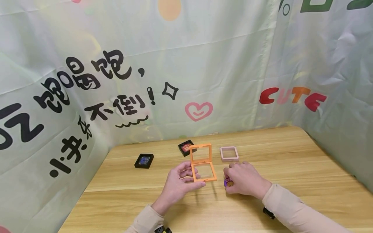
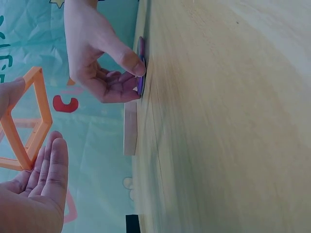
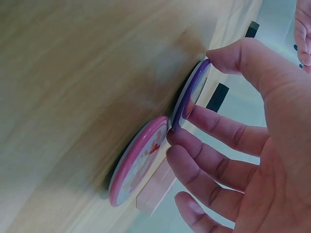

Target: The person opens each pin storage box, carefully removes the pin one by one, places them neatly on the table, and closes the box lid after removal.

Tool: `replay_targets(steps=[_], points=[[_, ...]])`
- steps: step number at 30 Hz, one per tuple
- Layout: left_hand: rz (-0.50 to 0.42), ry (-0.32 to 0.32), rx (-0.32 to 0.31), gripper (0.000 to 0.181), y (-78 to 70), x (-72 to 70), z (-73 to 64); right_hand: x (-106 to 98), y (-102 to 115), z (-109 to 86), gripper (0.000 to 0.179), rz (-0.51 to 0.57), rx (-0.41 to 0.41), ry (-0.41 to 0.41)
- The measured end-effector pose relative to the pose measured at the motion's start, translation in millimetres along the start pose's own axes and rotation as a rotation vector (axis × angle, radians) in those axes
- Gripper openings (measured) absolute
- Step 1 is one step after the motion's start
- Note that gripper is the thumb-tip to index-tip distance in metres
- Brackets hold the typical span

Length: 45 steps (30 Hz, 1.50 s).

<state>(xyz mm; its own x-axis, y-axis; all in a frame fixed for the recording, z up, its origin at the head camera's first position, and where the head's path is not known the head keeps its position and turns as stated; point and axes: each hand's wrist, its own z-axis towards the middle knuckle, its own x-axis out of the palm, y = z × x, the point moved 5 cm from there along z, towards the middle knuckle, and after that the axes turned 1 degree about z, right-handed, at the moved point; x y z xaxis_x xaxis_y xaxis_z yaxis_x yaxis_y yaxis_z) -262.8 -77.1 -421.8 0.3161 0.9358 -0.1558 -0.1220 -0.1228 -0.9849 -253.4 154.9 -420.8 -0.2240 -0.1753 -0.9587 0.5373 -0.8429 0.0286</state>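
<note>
Right of the opened orange frame (image 1: 201,162), at the desk's (image 1: 291,161) surface, the right hand's (image 1: 246,181) fingers pinch the purple badge (image 1: 228,183) by its rim; best lift by that edge, clear of the pink badge (image 3: 141,160), while the left hand's (image 1: 178,185) fingers grip the frame steadily.

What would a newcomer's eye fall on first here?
Probably the bright orange frame, opened out and held above the wooden table in the left hand, near the middle of the head view. Next comes the purple-rimmed disc pinched by the right hand, with a pink-rimmed disc close by in the right wrist view. Behind, big black lettering spreads across the left side of the pale cloth backdrop.
</note>
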Motion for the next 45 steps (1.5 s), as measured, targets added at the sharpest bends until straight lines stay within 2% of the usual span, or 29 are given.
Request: replay_targets(steps=[21,29,38,45], points=[[-0.013,-0.002,-0.006,0.068,0.9,0.3,-1.1,-0.1,1.3,0.9,0.023,-0.015,-0.007,-0.006],[-0.015,0.003,-0.005,0.072,0.9,1.5,-1.0,-0.8,1.4,-0.1,0.022,-0.022,0.003,-0.003],[-0.014,0.006,-0.010,0.073,0.2,1.5,-0.2,-3.9,-2.0,2.5,0.021,0.045,-0.021,0.001],[-0.010,0.008,-0.009,0.074,-0.2,1.3,1.5,-13.0,-12.5,11.8,0.023,0.101,0.026,0.058]])
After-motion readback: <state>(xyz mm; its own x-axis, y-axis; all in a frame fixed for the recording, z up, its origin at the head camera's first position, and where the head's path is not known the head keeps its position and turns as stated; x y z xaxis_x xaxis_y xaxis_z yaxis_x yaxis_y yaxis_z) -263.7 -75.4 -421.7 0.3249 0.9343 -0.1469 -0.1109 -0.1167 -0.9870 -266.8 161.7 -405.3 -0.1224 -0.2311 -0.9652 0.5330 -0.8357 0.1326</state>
